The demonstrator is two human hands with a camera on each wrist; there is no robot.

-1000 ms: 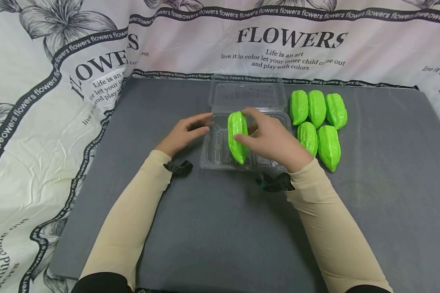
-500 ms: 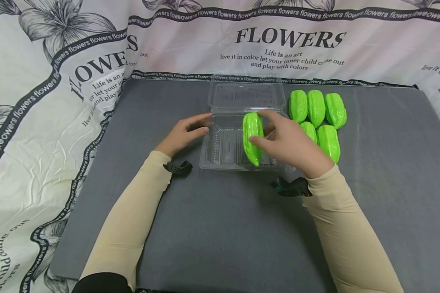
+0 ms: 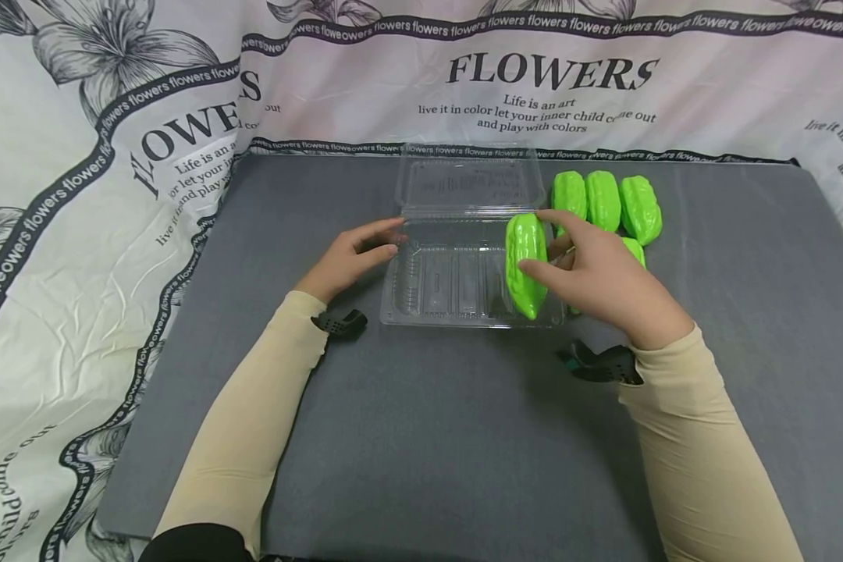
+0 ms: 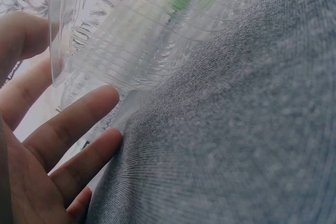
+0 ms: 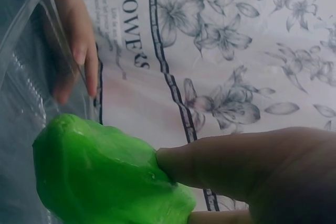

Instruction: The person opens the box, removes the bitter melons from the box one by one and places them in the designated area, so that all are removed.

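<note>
My right hand (image 3: 602,275) holds a green ridged star fruit (image 3: 526,265) between thumb and fingers, over the right part of a clear plastic clamshell box (image 3: 432,312). Pointing toward me, the fruit's tapered end hangs above the box floor. In the right wrist view the same star fruit (image 5: 100,177) fills the lower left, the thumb against it. At the box's left rim rests my left hand (image 3: 350,259), its fingers spread and relaxed. The left wrist view has this hand (image 4: 47,150) beside the clear wall, with some fingertips close to or touching it.
The box lid (image 3: 471,186) stands folded back behind its base. To the right lie several more star fruits (image 3: 641,211), some hidden behind my right hand. All sit on a grey tabletop (image 3: 421,437), with a flower-printed cloth (image 3: 351,86) behind and at the left.
My right hand has moved to the right with the star fruit, from the middle of the box to its right side. The left hand stays at the left rim.
</note>
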